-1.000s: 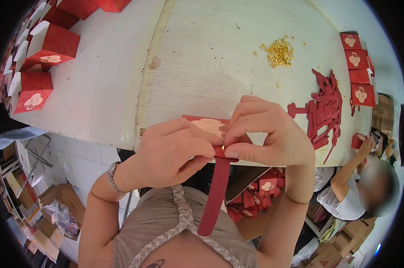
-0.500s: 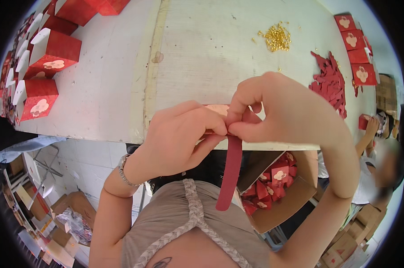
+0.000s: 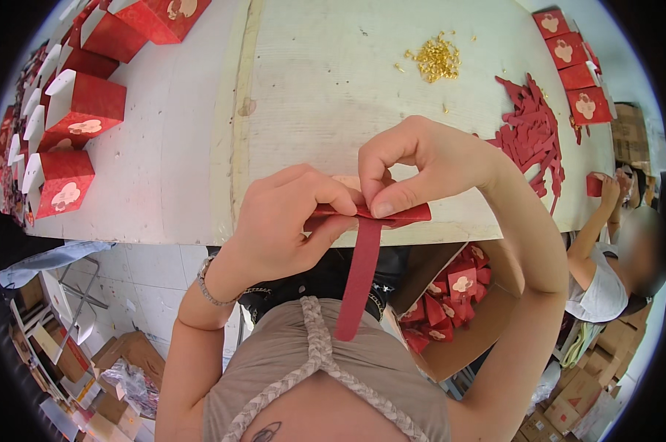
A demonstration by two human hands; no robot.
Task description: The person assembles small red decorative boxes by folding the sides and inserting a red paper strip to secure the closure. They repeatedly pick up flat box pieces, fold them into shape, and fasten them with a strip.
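At the table's front edge, my left hand (image 3: 281, 217) is closed, thumb and fingers pinching the folded top of a small red paper box (image 3: 412, 215). A dark red strap (image 3: 360, 283) hangs down from that fold towards my lap, its lower end loose. My right hand (image 3: 432, 166) is closed too, thumb and forefinger pressed together on the fold just beside the strap's upper end. Anything small between those fingertips is hidden. Farther off on the table lie a heap of gold metal fasteners (image 3: 437, 60) and a pile of dark red straps (image 3: 528, 132).
Red boxes with pale flower shapes (image 3: 86, 107) stand along the left side; more are stacked (image 3: 572, 62) at the far right. Below the table edge, an open carton (image 3: 499, 313) holds several red boxes (image 3: 462, 283). A co-worker (image 3: 598, 283) handles a red box at the right.
My right hand has shifted slightly left and lowered its wrist, uncovering the box's right end. The strap's hanging end has swung left. The view has moved slightly.
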